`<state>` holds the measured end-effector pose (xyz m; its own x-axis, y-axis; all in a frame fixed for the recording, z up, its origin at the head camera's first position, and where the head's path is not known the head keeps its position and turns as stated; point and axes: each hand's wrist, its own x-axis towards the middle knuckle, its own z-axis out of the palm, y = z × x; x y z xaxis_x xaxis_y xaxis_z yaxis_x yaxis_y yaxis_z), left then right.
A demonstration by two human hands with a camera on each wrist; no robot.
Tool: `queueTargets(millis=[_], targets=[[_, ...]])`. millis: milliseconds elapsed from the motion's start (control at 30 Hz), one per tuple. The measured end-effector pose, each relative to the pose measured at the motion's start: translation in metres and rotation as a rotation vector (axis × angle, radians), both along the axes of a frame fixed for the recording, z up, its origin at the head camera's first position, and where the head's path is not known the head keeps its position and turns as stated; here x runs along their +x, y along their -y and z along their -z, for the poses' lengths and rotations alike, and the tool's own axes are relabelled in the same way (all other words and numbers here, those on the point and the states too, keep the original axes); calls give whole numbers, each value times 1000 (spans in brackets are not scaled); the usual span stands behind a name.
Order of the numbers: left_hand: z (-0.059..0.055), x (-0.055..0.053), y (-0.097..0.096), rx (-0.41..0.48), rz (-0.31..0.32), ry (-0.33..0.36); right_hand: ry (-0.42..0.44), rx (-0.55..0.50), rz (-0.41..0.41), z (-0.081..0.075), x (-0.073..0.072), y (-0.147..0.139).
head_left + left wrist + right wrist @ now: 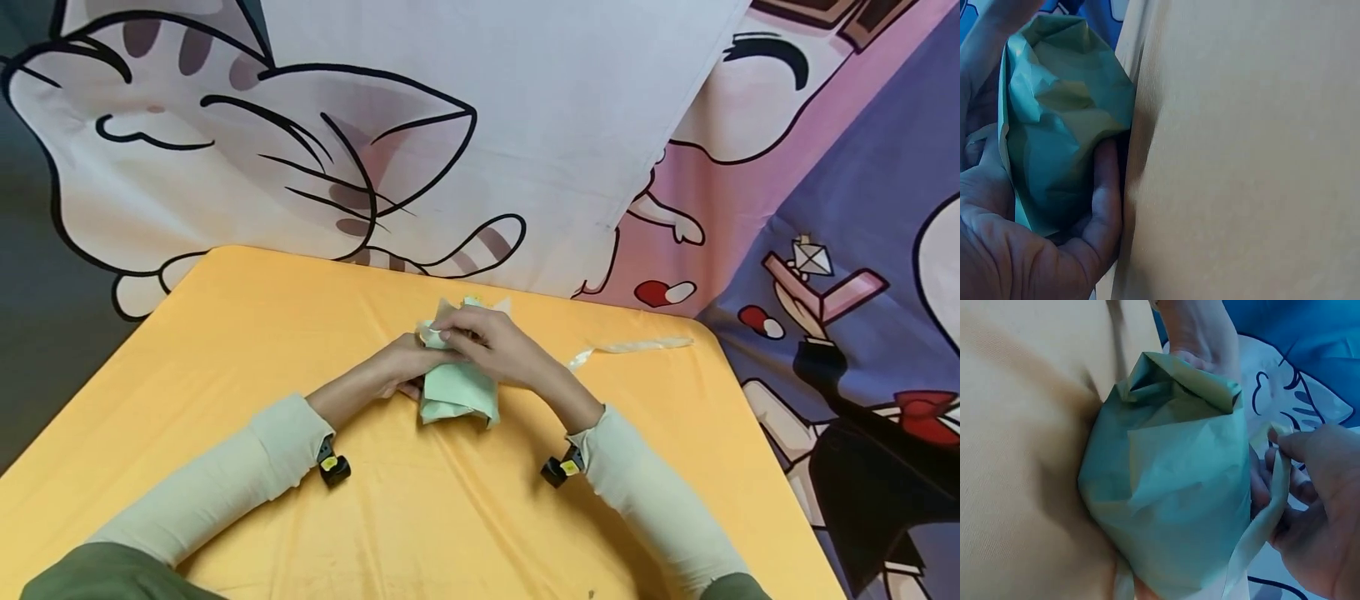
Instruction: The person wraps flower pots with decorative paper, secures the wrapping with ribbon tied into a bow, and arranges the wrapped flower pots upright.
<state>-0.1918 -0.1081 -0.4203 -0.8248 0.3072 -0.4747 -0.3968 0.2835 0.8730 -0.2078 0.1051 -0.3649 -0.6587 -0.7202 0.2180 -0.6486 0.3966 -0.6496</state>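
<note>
A bundle wrapped in pale green paper [459, 392] is held above the table, its folded, crumpled end toward me. My left hand [411, 360] grips it from the left, with fingers curled round its underside in the left wrist view. On the bundle's other side, my right hand [1329, 500] pinches a narrow pale ribbon [1263, 528] between thumb and finger. That ribbon hangs down along the paper [1191, 481]. Pale pointed paper edges show past the hands at the far end in the head view; what the paper encloses is hidden.
A yellow cloth [375, 483] covers the table. To the right of my hands lies a loose pale strip of ribbon [645, 345]. Behind the table hangs a printed cartoon curtain [570, 150], and another blue and pink one [847, 208] stands at the right.
</note>
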Motion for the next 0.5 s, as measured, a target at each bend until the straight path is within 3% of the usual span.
queueTargets(millis=[233, 500], targets=[[-1, 3, 0, 6, -22, -19, 91, -27, -17, 1, 0, -29], [1, 4, 0, -38, -84, -6, 202, 84, 20, 11, -2, -53]])
